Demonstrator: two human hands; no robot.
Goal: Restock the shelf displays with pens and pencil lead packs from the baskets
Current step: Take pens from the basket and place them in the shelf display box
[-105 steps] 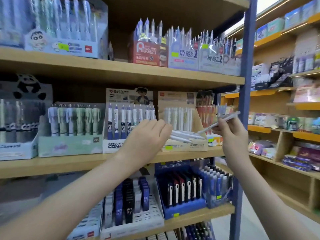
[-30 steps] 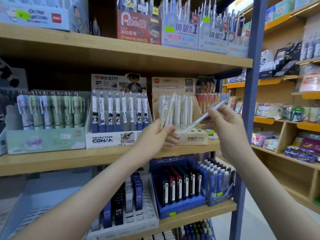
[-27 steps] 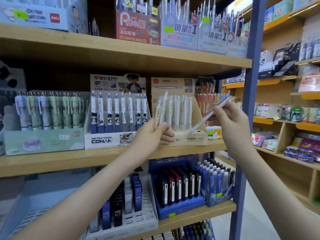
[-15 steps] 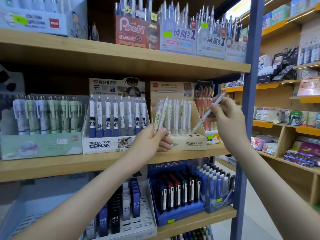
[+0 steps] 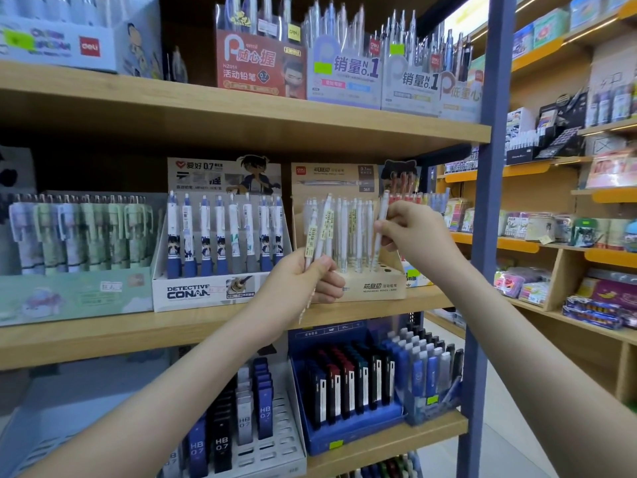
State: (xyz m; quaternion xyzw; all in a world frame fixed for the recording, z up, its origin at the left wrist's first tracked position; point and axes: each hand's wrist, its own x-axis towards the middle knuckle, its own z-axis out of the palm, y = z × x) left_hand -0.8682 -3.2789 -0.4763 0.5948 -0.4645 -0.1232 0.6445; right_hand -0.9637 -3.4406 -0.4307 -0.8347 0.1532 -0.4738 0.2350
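Observation:
On the middle shelf stands a beige cardboard display box (image 5: 379,288) with white mechanical pencils upright in its holes. My left hand (image 5: 303,284) grips a small bunch of white pencils (image 5: 319,229), held upright just in front of the box's left side. My right hand (image 5: 413,229) pinches a single white pencil (image 5: 379,225), nearly upright, its tip down at the box's right-hand holes.
A Detective Conan pen box (image 5: 193,293) sits left of the beige box, a green pen box (image 5: 69,294) further left. Lead packs fill a white basket (image 5: 275,443) and a blue tray (image 5: 348,439) on the shelf below. A blue upright post (image 5: 482,236) stands on the right.
My right hand has turned its pencil from slanted to nearly upright and lowered the tip to the box's holes. My left hand has raised its bunch upright and stayed in front of the box.

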